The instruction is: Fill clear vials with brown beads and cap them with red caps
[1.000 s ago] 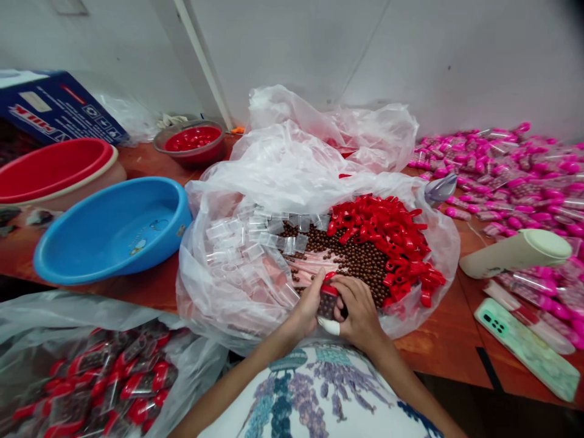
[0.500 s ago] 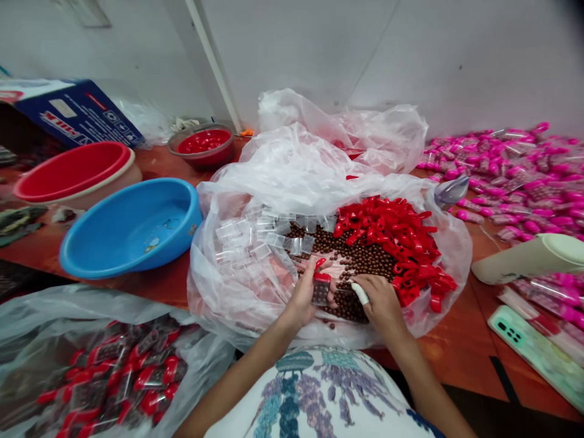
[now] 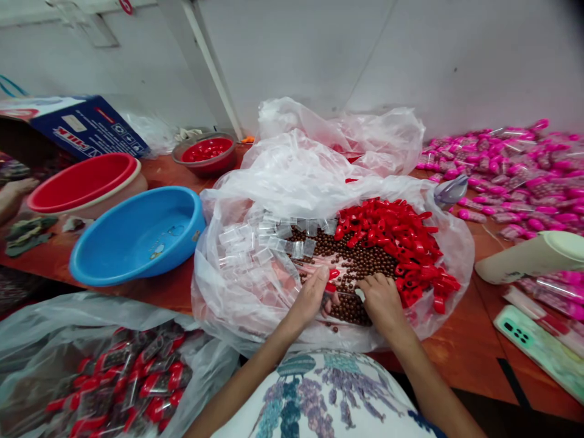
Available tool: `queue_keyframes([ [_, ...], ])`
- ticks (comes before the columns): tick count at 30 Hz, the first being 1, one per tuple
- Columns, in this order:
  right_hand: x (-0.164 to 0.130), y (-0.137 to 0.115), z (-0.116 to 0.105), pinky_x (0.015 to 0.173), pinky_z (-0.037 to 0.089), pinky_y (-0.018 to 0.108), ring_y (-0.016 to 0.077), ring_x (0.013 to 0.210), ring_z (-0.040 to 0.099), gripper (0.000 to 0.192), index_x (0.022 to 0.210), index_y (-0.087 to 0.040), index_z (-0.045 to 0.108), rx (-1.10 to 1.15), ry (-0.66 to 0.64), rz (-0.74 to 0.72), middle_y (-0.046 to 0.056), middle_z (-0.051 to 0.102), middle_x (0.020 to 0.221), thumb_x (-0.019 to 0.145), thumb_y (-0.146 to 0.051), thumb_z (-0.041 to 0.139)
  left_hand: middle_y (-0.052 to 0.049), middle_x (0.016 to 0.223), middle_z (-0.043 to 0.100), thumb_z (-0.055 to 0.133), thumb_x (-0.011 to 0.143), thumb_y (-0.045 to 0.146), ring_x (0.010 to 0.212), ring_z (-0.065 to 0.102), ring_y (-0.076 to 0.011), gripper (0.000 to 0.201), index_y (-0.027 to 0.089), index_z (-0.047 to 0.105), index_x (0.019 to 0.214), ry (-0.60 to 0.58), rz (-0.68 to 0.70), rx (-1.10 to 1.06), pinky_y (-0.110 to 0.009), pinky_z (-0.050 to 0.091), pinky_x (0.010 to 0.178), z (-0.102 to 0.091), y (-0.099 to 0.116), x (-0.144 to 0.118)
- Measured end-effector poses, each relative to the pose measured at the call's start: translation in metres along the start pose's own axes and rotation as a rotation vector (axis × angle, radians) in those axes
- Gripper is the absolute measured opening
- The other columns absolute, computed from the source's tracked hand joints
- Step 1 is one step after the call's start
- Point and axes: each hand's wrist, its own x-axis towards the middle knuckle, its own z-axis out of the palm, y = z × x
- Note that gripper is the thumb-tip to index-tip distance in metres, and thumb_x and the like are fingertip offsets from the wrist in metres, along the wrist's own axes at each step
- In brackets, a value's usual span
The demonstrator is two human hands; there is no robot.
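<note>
My left hand (image 3: 311, 299) is closed around a small clear container with a red cap (image 3: 331, 287), mostly covered by the fingers; another red piece shows just above it. My right hand (image 3: 382, 304), with a white wrapping on one digit, is curled over the pile of brown beads (image 3: 353, 308); what its fingers hold, if anything, is hidden. Both hands are over a spread plastic bag (image 3: 214, 322). On it, clear plastic containers (image 3: 246, 240) lie to the left of the beads and red caps (image 3: 381, 225) are heaped to the right.
A blue basin (image 3: 137, 237) and a red basin (image 3: 82, 182) stand left. Below them, a bag holds filled red-capped containers (image 3: 123, 377). Pink-capped containers (image 3: 524, 176), a pale tumbler (image 3: 524, 258) and a phone (image 3: 542, 347) lie right. Another person's hand (image 3: 16, 198) shows far left.
My left hand has turned and moved slightly right, covering more of the container. My right hand has shifted slightly right, its fingers more curled. Another person's hand has appeared at the far left.
</note>
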Motion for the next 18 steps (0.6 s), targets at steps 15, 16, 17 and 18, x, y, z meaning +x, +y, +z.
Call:
queue_keyframes([
  [15,-0.008,-0.039,-0.010,0.082,0.042,0.035,0.0193,0.093,0.054,0.022,0.099,-0.024,0.064,0.889,0.122,-0.026,0.005,0.062,0.098,0.089,-0.027,0.045,0.001,0.053,0.052,0.030,0.082,0.062,0.037,0.047,-0.0109,0.065,0.018,0.043,0.128,-0.038,-0.070,0.054,-0.020,0.037,0.034,0.010,-0.004,0.001],
  [16,-0.008,-0.039,-0.010,0.084,0.042,0.036,0.0201,0.096,0.053,0.023,0.105,-0.025,0.062,0.844,0.119,-0.068,0.006,0.061,0.102,0.088,-0.028,0.046,0.001,0.053,0.053,0.031,0.083,0.062,0.037,0.047,-0.0106,0.064,0.018,0.045,0.127,-0.025,-0.067,0.030,-0.020,0.037,0.035,0.009,-0.005,0.001],
  [17,-0.009,-0.039,-0.010,0.085,0.042,0.037,0.0212,0.099,0.052,0.027,0.111,-0.025,0.059,0.799,0.116,-0.108,0.007,0.059,0.106,0.087,-0.030,0.049,0.001,0.054,0.054,0.031,0.083,0.061,0.038,0.047,-0.0104,0.063,0.019,0.045,0.127,-0.014,-0.065,0.005,-0.020,0.037,0.036,0.009,-0.006,0.002],
  [18,-0.009,-0.039,-0.010,0.086,0.042,0.038,0.0222,0.102,0.051,0.031,0.115,-0.024,0.057,0.759,0.112,-0.141,0.008,0.057,0.110,0.085,-0.033,0.052,0.001,0.055,0.054,0.031,0.083,0.061,0.039,0.047,-0.0103,0.062,0.018,0.046,0.126,-0.005,-0.065,-0.022,-0.020,0.037,0.037,0.008,-0.007,0.002],
])
